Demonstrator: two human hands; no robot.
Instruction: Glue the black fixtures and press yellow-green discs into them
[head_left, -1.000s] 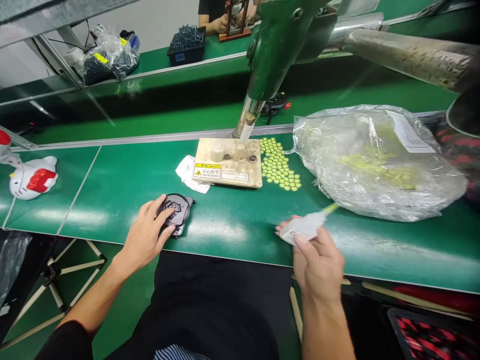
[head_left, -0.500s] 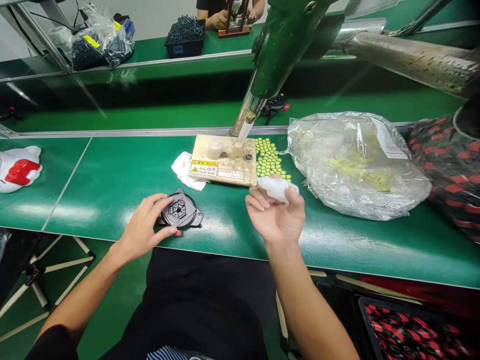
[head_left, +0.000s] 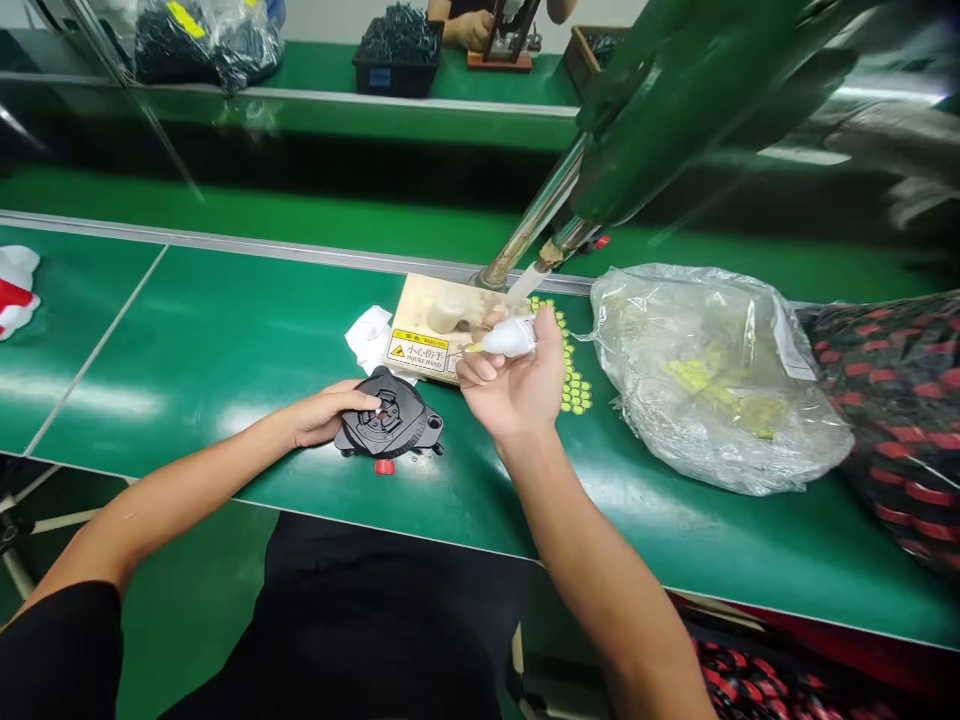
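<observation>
My left hand [head_left: 330, 412] is closed on the left side of a dark grey round plastic part [head_left: 390, 415], thumb on its top face, the other fingers hidden beneath. The part is slightly tilted, and a small red tab [head_left: 384, 467] sticks out at its near edge. My right hand [head_left: 521, 385] is wrapped round a small white squeeze bottle [head_left: 510, 337] with a thin tip pointing left. Just behind the bottle lies a cream base plate [head_left: 427, 295] with a yellow warning label [head_left: 418, 350], partly covered by my right hand.
A green press arm [head_left: 645, 130] slants over the plate. Several yellow-green round pieces [head_left: 576, 390] lie right of it, beside a large clear plastic bag [head_left: 720, 400]. A white cloth [head_left: 369, 338] sits left. Across the bench, another person's hand [head_left: 474, 30] is near a wooden-based fixture [head_left: 499, 62].
My left hand has taken hold of the grey part and tilted it. The bottle in my right hand has turned so its tip points left, and moved left. The camera view has shifted.
</observation>
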